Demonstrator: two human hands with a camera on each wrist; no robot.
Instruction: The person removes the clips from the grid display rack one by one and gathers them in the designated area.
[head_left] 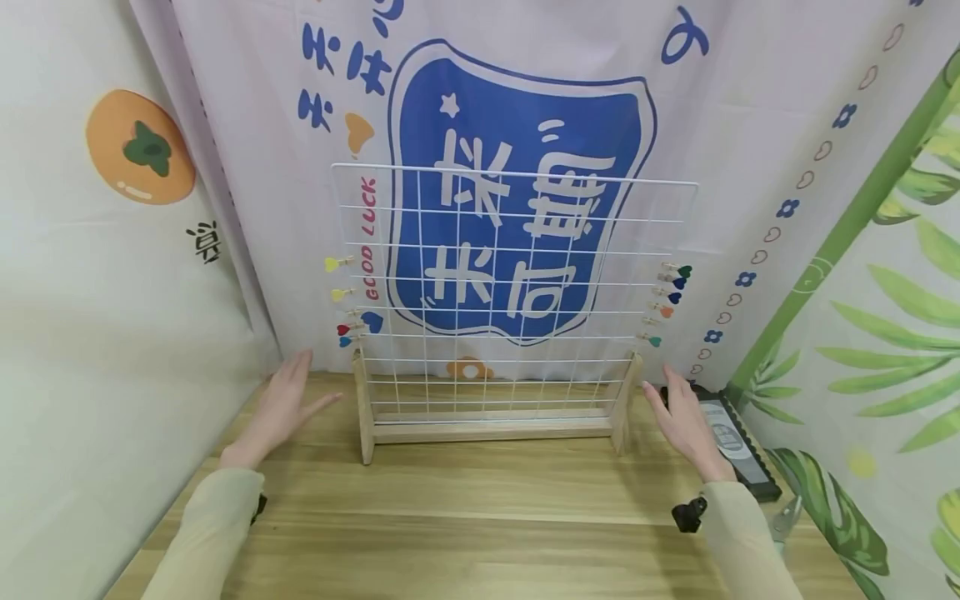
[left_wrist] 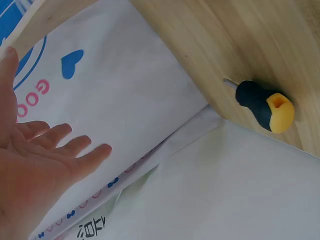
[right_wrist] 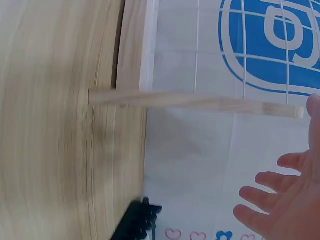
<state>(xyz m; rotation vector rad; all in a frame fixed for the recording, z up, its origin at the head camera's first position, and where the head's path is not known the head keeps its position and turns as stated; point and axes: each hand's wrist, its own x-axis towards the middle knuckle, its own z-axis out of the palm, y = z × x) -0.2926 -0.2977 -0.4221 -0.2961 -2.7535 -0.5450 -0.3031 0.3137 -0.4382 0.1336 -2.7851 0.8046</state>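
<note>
Over the tabletop, left grip and right grip, spread, empty, flank an apparently untouched wire rack.

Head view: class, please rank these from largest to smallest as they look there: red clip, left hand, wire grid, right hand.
1. Wire grid
2. Left hand and right hand: too alike to rank
3. Red clip

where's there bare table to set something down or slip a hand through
Widest: the tabletop before the wooden stand, between the two sleeves. Smaller strips separate the stand from the left hand and, more tightly, the right hand. Crowded: the right edge, with a black-edged case and grey tool; the back left corner holds a stubby screwdriver.
</note>
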